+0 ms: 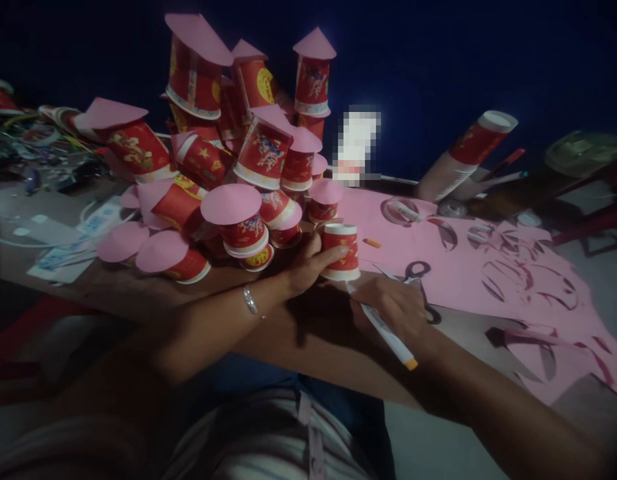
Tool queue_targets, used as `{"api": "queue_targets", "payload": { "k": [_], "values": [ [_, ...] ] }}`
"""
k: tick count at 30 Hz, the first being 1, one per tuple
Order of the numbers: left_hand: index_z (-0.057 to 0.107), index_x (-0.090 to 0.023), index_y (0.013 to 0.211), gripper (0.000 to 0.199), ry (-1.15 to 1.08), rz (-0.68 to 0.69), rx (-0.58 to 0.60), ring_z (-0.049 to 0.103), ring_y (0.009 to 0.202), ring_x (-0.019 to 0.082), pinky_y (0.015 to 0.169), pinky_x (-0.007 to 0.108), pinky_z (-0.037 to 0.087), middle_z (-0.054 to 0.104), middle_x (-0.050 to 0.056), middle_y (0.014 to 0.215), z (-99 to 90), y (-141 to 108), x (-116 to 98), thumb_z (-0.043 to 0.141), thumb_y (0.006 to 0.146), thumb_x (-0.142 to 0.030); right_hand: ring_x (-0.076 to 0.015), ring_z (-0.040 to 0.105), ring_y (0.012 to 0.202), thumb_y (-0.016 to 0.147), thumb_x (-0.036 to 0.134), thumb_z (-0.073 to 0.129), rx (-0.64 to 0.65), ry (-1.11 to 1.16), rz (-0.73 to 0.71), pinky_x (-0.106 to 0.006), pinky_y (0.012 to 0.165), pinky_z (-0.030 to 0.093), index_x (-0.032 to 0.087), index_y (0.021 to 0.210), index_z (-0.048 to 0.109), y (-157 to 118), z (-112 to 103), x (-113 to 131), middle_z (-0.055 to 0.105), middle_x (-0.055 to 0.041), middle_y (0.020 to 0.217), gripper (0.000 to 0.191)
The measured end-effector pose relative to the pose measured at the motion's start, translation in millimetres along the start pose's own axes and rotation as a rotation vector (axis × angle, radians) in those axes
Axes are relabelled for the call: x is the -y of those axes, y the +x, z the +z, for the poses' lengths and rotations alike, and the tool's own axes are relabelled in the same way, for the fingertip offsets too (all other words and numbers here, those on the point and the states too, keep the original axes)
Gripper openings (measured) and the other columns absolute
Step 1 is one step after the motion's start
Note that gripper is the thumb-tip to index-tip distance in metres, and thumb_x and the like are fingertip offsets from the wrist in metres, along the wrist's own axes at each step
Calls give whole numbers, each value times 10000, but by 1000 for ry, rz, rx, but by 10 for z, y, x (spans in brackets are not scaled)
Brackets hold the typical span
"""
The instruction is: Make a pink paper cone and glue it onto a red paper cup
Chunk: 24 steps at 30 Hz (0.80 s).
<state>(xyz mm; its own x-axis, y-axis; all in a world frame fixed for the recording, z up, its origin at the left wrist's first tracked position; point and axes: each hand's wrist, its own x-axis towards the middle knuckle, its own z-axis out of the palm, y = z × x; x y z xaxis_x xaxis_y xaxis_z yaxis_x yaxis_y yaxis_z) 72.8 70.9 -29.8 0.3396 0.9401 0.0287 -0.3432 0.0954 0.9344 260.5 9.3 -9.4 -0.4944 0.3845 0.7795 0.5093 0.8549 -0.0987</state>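
My left hand (311,267), with a bracelet at the wrist, is wrapped round a red paper cup (341,265) whose white base or rim faces up. Just right of the cup, my right hand (391,303) grips a white marker (391,340) with an orange end pointing down toward me; its other end is near the cup's lower rim. An orange cap (372,243) lies on pink paper (376,207) behind the hands. Black-handled scissors (421,287) rest beside my right hand, partly hidden by it.
Several red cups with pink cone tops (232,203) are heaped at the left. Cut pink paper scraps (528,277) cover the right side. A stack of cups (478,140) leans at the back right. A white power strip (43,237) lies at the far left.
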Motion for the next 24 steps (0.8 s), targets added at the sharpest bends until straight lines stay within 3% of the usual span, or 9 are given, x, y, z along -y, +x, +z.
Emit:
{"api": "queue_targets", "payload": {
  "k": [5,10,15,24],
  "values": [
    [550,-238,1350,585,14,13,-7,644,1028,243,954,455,551,655,66,1122,28,-14,-24,797,853,-422,-159,696,671,884,30,708,-26,-9,-12,-293,630,594,163,1003,631,-9,20,-11,739,-37,795,194],
    [521,-257,1426,684,39,56,-6,617,1137,270,1022,474,532,638,78,1205,6,1,-14,815,826,-405,-160,701,677,906,61,712,-13,-32,-16,-289,625,600,160,1006,631,16,15,-20,735,-45,795,162],
    [547,-247,1399,651,55,73,2,595,1206,290,1084,495,497,632,89,1239,-2,9,-17,812,825,-403,-155,709,676,924,64,691,-10,-43,-13,-278,625,597,166,1002,628,47,7,-12,741,-46,796,143],
    [552,-241,1358,621,49,49,3,606,1151,273,1043,484,513,628,83,1216,1,4,-12,808,822,-420,-157,719,700,902,68,704,-15,-98,21,-283,663,599,187,975,622,12,7,-22,751,-28,801,162]
  ]
}}
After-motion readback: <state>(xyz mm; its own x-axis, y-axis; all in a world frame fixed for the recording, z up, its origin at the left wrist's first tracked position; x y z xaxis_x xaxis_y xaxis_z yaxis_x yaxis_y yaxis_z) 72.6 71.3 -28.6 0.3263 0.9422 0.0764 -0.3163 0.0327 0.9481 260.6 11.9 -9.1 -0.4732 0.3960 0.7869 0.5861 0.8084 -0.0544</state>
